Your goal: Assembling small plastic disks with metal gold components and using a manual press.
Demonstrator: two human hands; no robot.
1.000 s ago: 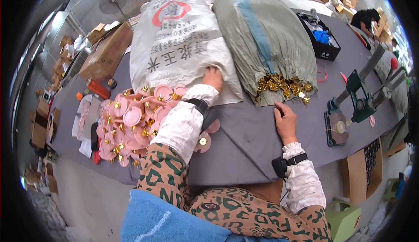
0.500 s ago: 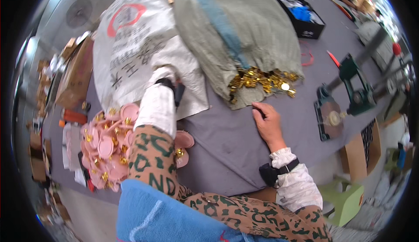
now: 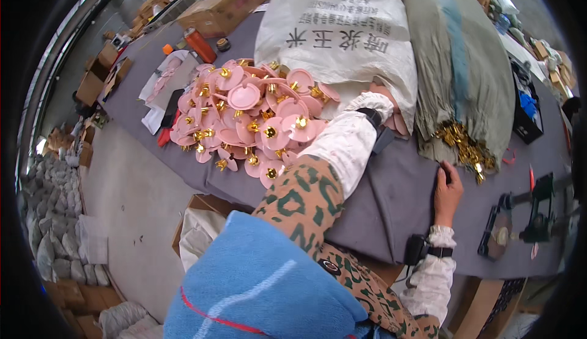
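My left hand point(image 3: 383, 92) reaches into the mouth of a white woven sack point(image 3: 342, 45); its fingers are hidden. Several pink discs point(image 3: 398, 122) show at the sack's edge beside this hand. Left of my forearm lies a large heap of round pink plastic discs with gold metal clips point(image 3: 244, 97). My right hand point(image 3: 449, 191) rests on the grey cloth with nothing in it, fingers loosely bent and thumb apart. Just beyond it, gold metal clips point(image 3: 468, 149) spill from a grey-green woven sack point(image 3: 468, 64).
A green hand press point(image 3: 538, 210) stands at the right of the table, with a black box point(image 3: 527, 110) behind it. Far left are an orange can point(image 3: 200, 45), a phone point(image 3: 173, 108) and a cardboard box point(image 3: 226, 6). An open carton point(image 3: 202, 223) sits below the table edge.
The view has swung left, so the disc heap and both sacks sit further right in it. My left hand stays at the white sack, where discs now show; my right hand rests as before.
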